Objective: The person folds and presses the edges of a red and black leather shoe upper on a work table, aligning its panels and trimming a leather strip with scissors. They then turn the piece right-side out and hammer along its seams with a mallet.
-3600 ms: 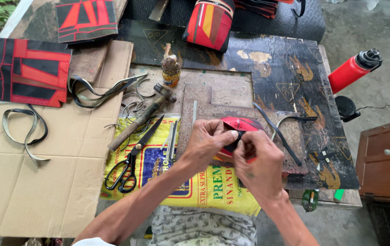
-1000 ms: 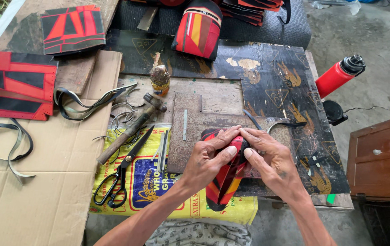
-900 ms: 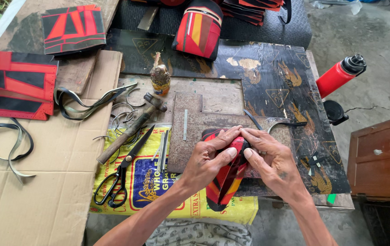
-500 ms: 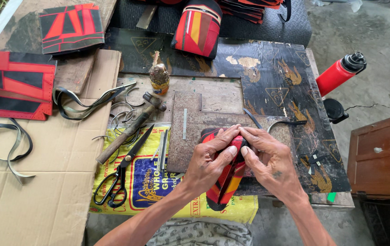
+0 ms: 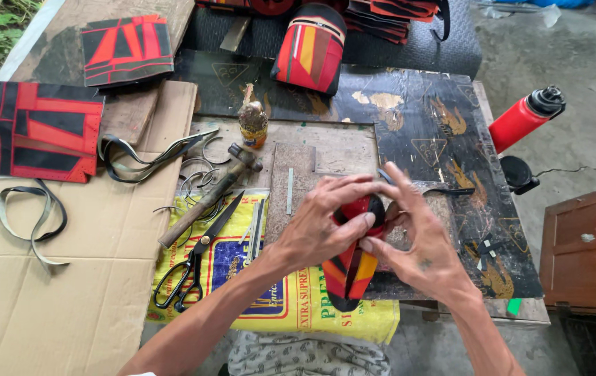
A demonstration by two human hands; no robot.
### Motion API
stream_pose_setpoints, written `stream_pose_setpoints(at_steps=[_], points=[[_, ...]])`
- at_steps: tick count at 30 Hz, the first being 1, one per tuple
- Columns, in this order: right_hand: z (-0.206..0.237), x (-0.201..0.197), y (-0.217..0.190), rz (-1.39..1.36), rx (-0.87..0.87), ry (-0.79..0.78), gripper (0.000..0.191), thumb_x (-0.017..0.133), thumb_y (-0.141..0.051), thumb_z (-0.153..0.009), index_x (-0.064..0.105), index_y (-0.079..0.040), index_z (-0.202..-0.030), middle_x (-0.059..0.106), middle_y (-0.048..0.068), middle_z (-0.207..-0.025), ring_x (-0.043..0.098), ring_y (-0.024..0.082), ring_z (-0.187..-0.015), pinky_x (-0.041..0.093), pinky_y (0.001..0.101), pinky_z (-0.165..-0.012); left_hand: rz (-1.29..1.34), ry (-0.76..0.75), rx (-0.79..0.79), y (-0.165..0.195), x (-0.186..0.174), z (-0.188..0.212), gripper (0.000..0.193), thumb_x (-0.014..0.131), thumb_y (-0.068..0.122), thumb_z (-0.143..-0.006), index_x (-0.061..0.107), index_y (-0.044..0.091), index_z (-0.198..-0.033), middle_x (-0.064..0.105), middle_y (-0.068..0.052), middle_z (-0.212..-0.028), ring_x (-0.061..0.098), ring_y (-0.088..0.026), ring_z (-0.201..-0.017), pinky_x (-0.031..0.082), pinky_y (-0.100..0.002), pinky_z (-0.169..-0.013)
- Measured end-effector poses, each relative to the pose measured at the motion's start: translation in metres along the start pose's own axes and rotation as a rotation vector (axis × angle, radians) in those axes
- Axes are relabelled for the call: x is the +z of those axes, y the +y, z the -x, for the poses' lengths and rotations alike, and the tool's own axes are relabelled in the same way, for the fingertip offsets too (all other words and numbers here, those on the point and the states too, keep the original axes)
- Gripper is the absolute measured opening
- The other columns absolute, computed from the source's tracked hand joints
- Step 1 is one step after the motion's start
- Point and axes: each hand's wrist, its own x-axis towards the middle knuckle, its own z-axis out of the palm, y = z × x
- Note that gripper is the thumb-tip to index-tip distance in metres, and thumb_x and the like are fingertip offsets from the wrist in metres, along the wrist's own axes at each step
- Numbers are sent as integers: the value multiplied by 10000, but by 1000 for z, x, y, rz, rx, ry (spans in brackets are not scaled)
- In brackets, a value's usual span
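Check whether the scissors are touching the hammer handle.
Apart. The head view shows the scissors lying on the yellow sack with a visible strip of sack between their blades and the hammer handle.

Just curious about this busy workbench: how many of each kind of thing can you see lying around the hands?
Red-black patchwork pieces: 4 (held, flat, flat, curved)
Scissors: 1
Hammer: 1
Red bottle: 1
Glue bottle: 1
Total: 8
Left hand and right hand grip one piece.

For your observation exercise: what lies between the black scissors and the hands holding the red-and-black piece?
In the head view, thin metal strips lie on the yellow sack between the scissors and the left hand.
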Motion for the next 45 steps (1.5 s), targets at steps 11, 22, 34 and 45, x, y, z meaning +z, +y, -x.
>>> stream_pose_setpoints(at_steps=[11,22,34,45], points=[[112,59,-26,12,257,318,740,647,22,-842,348,-52,-1515,558,156,-1474,653,109,-764,554,230,-652,-42,115,-110,19,16,5,399,730,216,-900,677,68,-1266,647,-148,-1200,622,-318,-1127,516,-412,-981],[139,51,-16,-1333,132,272,885,527,28,-977,78,-202,-1704,243,307,-1624,651,296,-997,558,311,-595,-59,197,-128,52,30,40,398,716,186,-934,603,53,-1292,546,-205,-1275,645,-373,-1141,557,-447,-947],[146,92,24,-185,465,392,949,498,48,-885,-23,-230,-1628,504,136,-1509,668,128,-789,550,273,-486,-55,66,-104,45,54,65,455,749,128,-903,564,60,-1313,457,-249,-1339,689,-417,-953,609,-456,-788],[120,89,56,-1168,272,597,980,492,27,-923,41,-350,-1707,436,159,-1489,576,157,-917,513,237,-646,-116,22,-92,16,55,56,435,732,142,-915,568,61,-1310,456,-270,-1332,704,-461,-809,612,-482,-674]])
